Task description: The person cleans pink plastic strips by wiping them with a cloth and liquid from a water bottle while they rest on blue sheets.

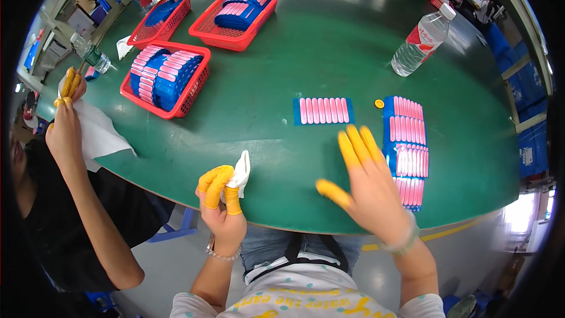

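Yellow finger cots cover the fingertips of both my hands. A crumpled white cloth [241, 175] is pinched in my left hand [223, 203], held above the table's near edge. My right hand [368, 194] is open with its fingers spread and holds nothing. Just beyond its fingertips lies a blue strip [297, 113] bearing a row of pink, rounded-end pieces [323, 111]. To the right of that hand is a column of overlapping blue strips [387, 132] with similar pink rows [407, 131]. A small yellow ring-like thing [379, 103], perhaps a rolled finger cot, sits by the column's far end.
Red baskets [203, 76] holding blue strips with pink pieces stand at the far left of the green table [282, 70]. A water bottle [419, 41] stands at the far right, another bottle [91, 53] at left. A co-worker's hands [67, 106] are at the left edge.
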The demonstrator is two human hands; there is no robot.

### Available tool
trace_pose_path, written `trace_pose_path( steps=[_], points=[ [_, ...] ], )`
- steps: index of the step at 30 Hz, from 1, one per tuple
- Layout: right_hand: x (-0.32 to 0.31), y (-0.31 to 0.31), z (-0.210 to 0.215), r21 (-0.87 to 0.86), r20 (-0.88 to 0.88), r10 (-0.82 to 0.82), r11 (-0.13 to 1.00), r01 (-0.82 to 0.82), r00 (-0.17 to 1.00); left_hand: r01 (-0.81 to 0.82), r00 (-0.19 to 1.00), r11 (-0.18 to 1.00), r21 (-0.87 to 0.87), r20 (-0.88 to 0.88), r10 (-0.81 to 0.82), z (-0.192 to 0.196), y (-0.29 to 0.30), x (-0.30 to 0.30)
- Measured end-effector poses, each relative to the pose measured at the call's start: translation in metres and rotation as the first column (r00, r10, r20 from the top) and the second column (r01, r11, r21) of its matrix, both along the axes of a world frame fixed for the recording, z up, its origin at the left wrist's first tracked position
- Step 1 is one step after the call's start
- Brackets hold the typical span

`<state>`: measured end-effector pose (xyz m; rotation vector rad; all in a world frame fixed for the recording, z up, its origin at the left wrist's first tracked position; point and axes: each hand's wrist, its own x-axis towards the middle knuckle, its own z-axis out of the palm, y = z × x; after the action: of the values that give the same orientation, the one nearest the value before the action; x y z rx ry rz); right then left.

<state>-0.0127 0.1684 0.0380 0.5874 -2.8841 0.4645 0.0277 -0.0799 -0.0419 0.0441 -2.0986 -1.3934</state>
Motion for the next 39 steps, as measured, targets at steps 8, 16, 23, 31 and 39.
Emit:
trace_pose_path(
  steps=[8,16,23,31,39],
  points=[
    [0.016,-0.017,-0.028,0.103,0.012,-0.055,0.993,0.053,0.998,0.060,0.996,0.988,-0.140,0.068,-0.051,0.005,-0.008,0.005],
    [0.081,-0.001,-0.021,0.029,0.229,0.037,0.999,-0.045,0.973,0.369,0.902,0.500,-0.783,0.171,-0.397,0.051,0.047,-0.026],
    [0.085,0.004,-0.031,0.016,0.200,0.036,0.999,-0.040,0.979,0.395,0.889,0.286,-0.873,0.286,-0.356,0.041,0.049,0.027],
    [0.086,0.007,-0.037,-0.014,0.209,0.043,0.999,-0.041,0.977,0.285,0.934,0.283,-0.916,0.199,-0.297,0.036,0.059,-0.020],
    [0.085,0.001,-0.035,-0.038,0.205,0.006,0.999,0.002,0.979,0.455,0.866,0.309,-0.835,0.336,-0.369,0.049,0.046,0.023]
  ],
)
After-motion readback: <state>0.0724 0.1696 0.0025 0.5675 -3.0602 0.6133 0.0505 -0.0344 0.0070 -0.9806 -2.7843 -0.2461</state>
